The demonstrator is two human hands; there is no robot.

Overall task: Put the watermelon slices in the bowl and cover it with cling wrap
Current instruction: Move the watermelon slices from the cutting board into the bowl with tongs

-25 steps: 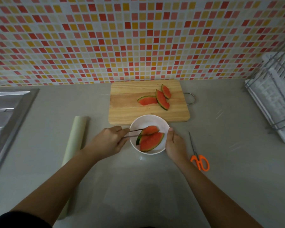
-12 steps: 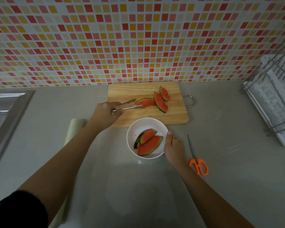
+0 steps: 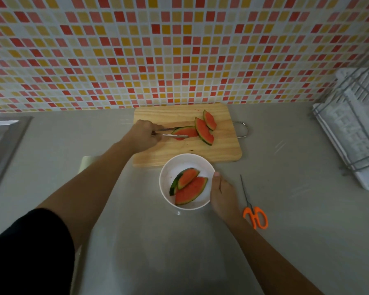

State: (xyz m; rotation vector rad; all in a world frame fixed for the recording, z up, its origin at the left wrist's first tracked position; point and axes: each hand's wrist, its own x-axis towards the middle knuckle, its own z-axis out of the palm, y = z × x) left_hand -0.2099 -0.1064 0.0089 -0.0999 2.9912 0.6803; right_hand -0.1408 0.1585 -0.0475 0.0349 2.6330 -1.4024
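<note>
Right grip [image 3: 222, 194] held the white bowl [image 3: 170, 171] on the surface [image 3: 296, 231]: thumb on the rim, the rest of the hand against the outer wall. Watermelon slices in the bowl [image 3: 190, 188]: two clear, maybe a third at the left, only a strip of rind showing. Orange-handled scissors [image 3: 255, 216] lay just right of that hand, untouched. Cling wrap roll [image 3: 87, 163] lay left of the bowl, mostly hidden behind my left forearm, nothing pulled off it as far as I could see.

Further out, left grip [image 3: 141, 135] was closed round the tongs [image 3: 173, 135], and their arms sat either side of the flat slice [image 3: 185, 131] on the cutting board [image 3: 158, 154]. Couldn't tell if it was pinched yet; it wasn't lifted. Two more slices [image 3: 205, 133] leaned just right of it, touching it.

Progress, my read: under halfway. Three slices left to move, then the whole wrap step. Tiled wall [image 3: 179, 50] behind the board.
</note>
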